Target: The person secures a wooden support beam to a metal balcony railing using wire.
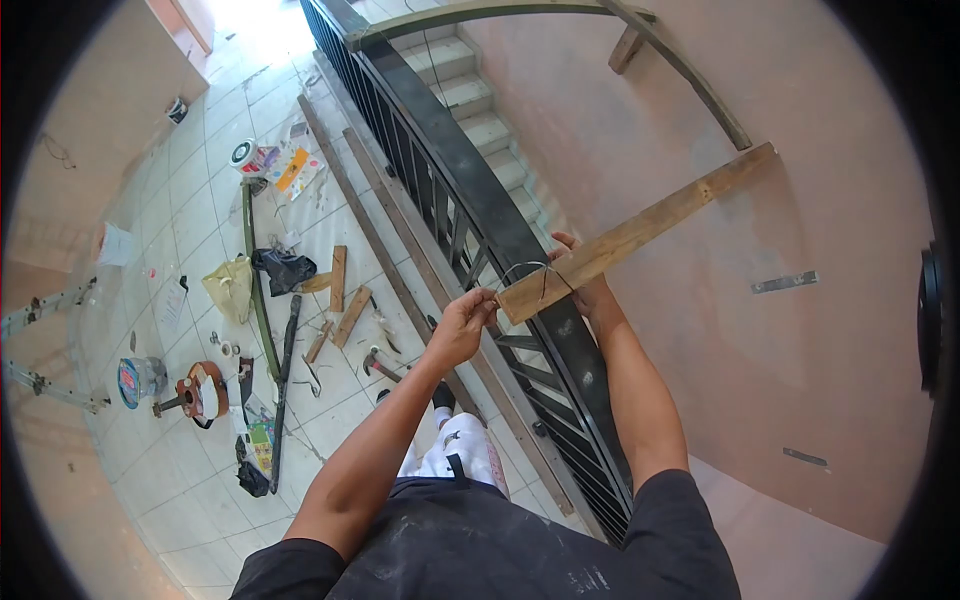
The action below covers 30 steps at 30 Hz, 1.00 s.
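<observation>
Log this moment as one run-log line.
left hand: pinching wire | right hand: under plank | plank: over black railing | wire: across plank

Ladder (42,306), bucket (148,378) on tiles (190,480), perhaps a ukulele (197,384)

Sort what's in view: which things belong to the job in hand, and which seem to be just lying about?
Job in hand:
Light-brown, straight wooden plank
Thin, looped wire around the plank
Black metal railing beneath its near end

Apparently just lying about:
Small brown wooden guitar
Crumpled black plastic bag
Pale yellow bag
</observation>
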Each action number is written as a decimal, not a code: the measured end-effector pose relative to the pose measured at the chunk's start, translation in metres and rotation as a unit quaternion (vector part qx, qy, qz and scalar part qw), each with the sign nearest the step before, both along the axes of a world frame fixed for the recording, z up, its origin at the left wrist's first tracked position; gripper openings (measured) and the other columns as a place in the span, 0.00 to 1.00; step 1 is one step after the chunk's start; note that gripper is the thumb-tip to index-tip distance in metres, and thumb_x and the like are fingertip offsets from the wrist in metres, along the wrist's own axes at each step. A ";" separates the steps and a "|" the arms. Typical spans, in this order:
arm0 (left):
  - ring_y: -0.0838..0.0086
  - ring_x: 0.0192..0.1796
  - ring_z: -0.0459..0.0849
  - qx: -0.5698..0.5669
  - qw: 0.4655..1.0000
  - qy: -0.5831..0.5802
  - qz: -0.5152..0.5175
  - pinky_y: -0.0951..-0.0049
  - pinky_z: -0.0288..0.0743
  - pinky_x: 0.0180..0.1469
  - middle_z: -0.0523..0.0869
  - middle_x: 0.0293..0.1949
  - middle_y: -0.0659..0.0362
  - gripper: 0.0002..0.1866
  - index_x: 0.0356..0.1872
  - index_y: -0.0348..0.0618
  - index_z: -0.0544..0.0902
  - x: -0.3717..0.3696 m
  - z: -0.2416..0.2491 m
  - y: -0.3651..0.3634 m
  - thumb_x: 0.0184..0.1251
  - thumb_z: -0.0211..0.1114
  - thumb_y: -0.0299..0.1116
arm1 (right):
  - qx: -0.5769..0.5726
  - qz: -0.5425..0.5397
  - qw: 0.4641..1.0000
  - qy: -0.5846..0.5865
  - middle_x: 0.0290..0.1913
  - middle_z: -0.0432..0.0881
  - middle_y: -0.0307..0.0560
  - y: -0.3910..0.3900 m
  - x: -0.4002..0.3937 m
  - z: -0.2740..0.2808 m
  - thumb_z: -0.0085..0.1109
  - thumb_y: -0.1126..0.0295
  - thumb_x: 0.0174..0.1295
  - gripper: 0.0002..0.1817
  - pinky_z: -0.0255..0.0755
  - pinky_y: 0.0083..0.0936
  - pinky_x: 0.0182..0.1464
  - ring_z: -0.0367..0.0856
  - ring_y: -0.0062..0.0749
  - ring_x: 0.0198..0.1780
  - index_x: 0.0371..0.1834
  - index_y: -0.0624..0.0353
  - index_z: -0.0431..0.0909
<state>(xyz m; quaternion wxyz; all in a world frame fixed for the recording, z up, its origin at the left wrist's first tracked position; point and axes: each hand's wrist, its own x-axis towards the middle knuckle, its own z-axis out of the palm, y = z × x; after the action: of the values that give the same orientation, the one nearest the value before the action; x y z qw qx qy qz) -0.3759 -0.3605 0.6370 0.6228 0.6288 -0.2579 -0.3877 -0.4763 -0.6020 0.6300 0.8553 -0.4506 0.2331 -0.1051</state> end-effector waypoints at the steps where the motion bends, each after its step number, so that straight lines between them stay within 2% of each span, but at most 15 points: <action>1: 0.80 0.36 0.75 0.005 1.000 0.019 -0.008 0.77 0.72 0.43 0.78 0.30 0.64 0.10 0.47 0.36 0.80 0.002 -0.002 0.000 0.78 0.51 0.28 | 0.025 -0.046 0.998 0.023 0.45 0.83 0.44 0.009 -0.001 0.015 0.62 0.63 0.69 0.18 0.78 0.32 0.50 0.83 0.32 0.46 0.57 0.58 0.74; 3: 0.81 0.36 0.74 0.008 0.999 0.039 -0.013 0.78 0.71 0.44 0.76 0.30 0.65 0.10 0.47 0.37 0.80 0.004 0.003 0.003 0.78 0.51 0.28 | 0.048 -0.090 0.994 0.046 0.44 0.82 0.42 0.013 -0.013 0.022 0.63 0.63 0.68 0.18 0.79 0.29 0.44 0.82 0.29 0.42 0.57 0.59 0.75; 5: 0.76 0.38 0.77 0.057 0.997 0.028 -0.047 0.73 0.72 0.46 0.79 0.31 0.60 0.10 0.47 0.39 0.80 0.012 0.014 0.008 0.78 0.49 0.27 | 0.035 -0.073 0.969 0.234 0.38 0.83 0.42 -0.007 -0.039 0.015 0.57 0.65 0.70 0.12 0.77 0.27 0.39 0.82 0.31 0.37 0.51 0.59 0.79; 7: 0.70 0.40 0.79 0.065 0.994 -0.059 -0.066 0.69 0.73 0.48 0.82 0.33 0.55 0.10 0.47 0.40 0.80 0.019 0.018 0.016 0.76 0.50 0.25 | -0.199 -0.076 0.889 0.405 0.30 0.82 0.43 -0.004 -0.062 0.041 0.53 0.67 0.70 0.10 0.75 0.28 0.37 0.82 0.30 0.32 0.41 0.60 0.82; 9: 0.63 0.42 0.82 0.068 0.983 -0.153 -0.073 0.65 0.74 0.50 0.84 0.36 0.51 0.11 0.48 0.41 0.81 0.031 0.020 0.012 0.75 0.50 0.24 | -0.616 -0.283 0.660 0.323 0.24 0.81 0.48 0.001 -0.087 0.029 0.58 0.63 0.67 0.10 0.75 0.38 0.34 0.81 0.39 0.27 0.35 0.58 0.83; 11: 0.50 0.49 0.83 0.019 0.965 -0.250 -0.081 0.58 0.74 0.54 0.84 0.42 0.44 0.11 0.48 0.41 0.81 0.034 0.002 0.015 0.72 0.51 0.23 | -0.600 -0.291 0.678 0.311 0.29 0.83 0.53 0.040 -0.055 0.129 0.59 0.65 0.67 0.09 0.75 0.38 0.41 0.82 0.46 0.31 0.37 0.59 0.83; 12: 0.46 0.51 0.82 0.025 0.969 -0.237 -0.064 0.57 0.74 0.54 0.84 0.43 0.43 0.10 0.46 0.41 0.81 0.033 -0.007 0.012 0.71 0.52 0.23 | -0.596 -0.279 0.690 0.300 0.29 0.83 0.53 0.043 -0.040 0.148 0.59 0.65 0.67 0.09 0.75 0.38 0.41 0.82 0.46 0.31 0.37 0.59 0.83; 14: 0.49 0.52 0.83 0.053 0.962 -0.253 -0.085 0.59 0.75 0.55 0.85 0.45 0.45 0.10 0.45 0.41 0.81 0.036 0.004 0.010 0.70 0.53 0.20 | -0.805 -0.135 0.563 0.131 0.33 0.85 0.56 0.037 -0.004 0.164 0.57 0.61 0.69 0.12 0.74 0.38 0.53 0.83 0.54 0.38 0.39 0.59 0.84; 15: 0.49 0.53 0.82 0.041 0.960 -0.264 -0.084 0.58 0.74 0.55 0.85 0.45 0.46 0.10 0.45 0.43 0.81 0.037 0.002 0.009 0.70 0.53 0.21 | -0.803 -0.132 0.570 0.117 0.33 0.85 0.56 0.035 0.011 0.160 0.57 0.61 0.69 0.12 0.74 0.38 0.53 0.83 0.54 0.38 0.39 0.59 0.84; 17: 0.51 0.55 0.81 0.056 0.951 -0.293 -0.084 0.57 0.74 0.56 0.85 0.46 0.49 0.11 0.45 0.48 0.82 0.035 -0.002 0.008 0.69 0.55 0.22 | -0.826 0.138 0.470 0.278 0.39 0.86 0.59 0.031 0.039 0.157 0.54 0.57 0.70 0.17 0.69 0.39 0.62 0.83 0.56 0.46 0.39 0.60 0.84; 19: 0.52 0.53 0.82 0.061 0.928 -0.351 -0.108 0.57 0.75 0.56 0.86 0.45 0.51 0.12 0.44 0.48 0.83 0.038 0.009 0.009 0.65 0.56 0.21 | -0.771 0.244 0.465 0.360 0.42 0.86 0.61 0.024 0.063 0.153 0.54 0.54 0.70 0.19 0.72 0.45 0.59 0.83 0.59 0.49 0.41 0.60 0.84; 22: 0.53 0.50 0.84 0.037 0.911 -0.392 -0.126 0.58 0.77 0.54 0.88 0.42 0.53 0.16 0.47 0.49 0.84 0.045 0.004 0.006 0.60 0.57 0.20 | -0.631 0.385 0.604 0.298 0.43 0.87 0.64 -0.017 0.074 0.122 0.59 0.63 0.66 0.17 0.77 0.47 0.50 0.85 0.58 0.47 0.49 0.65 0.84; 23: 0.53 0.50 0.84 0.040 0.915 -0.385 -0.119 0.58 0.77 0.54 0.88 0.42 0.53 0.16 0.47 0.49 0.84 0.039 -0.001 0.006 0.60 0.57 0.20 | -0.630 0.395 0.599 0.297 0.43 0.87 0.64 -0.020 0.071 0.121 0.59 0.63 0.66 0.17 0.77 0.47 0.50 0.85 0.58 0.47 0.49 0.65 0.84; 25: 0.53 0.50 0.84 0.048 0.934 -0.335 -0.112 0.57 0.77 0.53 0.87 0.43 0.52 0.16 0.47 0.50 0.85 0.033 -0.011 0.002 0.63 0.57 0.21 | -0.474 0.313 0.749 0.340 0.41 0.88 0.63 -0.020 0.067 0.128 0.64 0.70 0.62 0.19 0.78 0.39 0.49 0.87 0.47 0.45 0.53 0.70 0.82; 30: 0.52 0.50 0.84 -0.006 0.974 -0.225 -0.027 0.56 0.77 0.53 0.87 0.44 0.50 0.12 0.47 0.48 0.86 0.011 -0.010 -0.005 0.69 0.56 0.24 | -0.491 0.235 0.729 0.416 0.41 0.87 0.60 -0.009 0.074 0.144 0.69 0.75 0.54 0.27 0.78 0.33 0.47 0.87 0.38 0.44 0.59 0.72 0.78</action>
<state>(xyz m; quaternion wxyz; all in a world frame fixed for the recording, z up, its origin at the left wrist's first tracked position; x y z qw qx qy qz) -0.3647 -0.3651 0.6271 0.5422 0.6889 -0.4103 -0.2512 -0.4022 -0.6109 0.7740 0.3296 -0.8469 0.3676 0.1974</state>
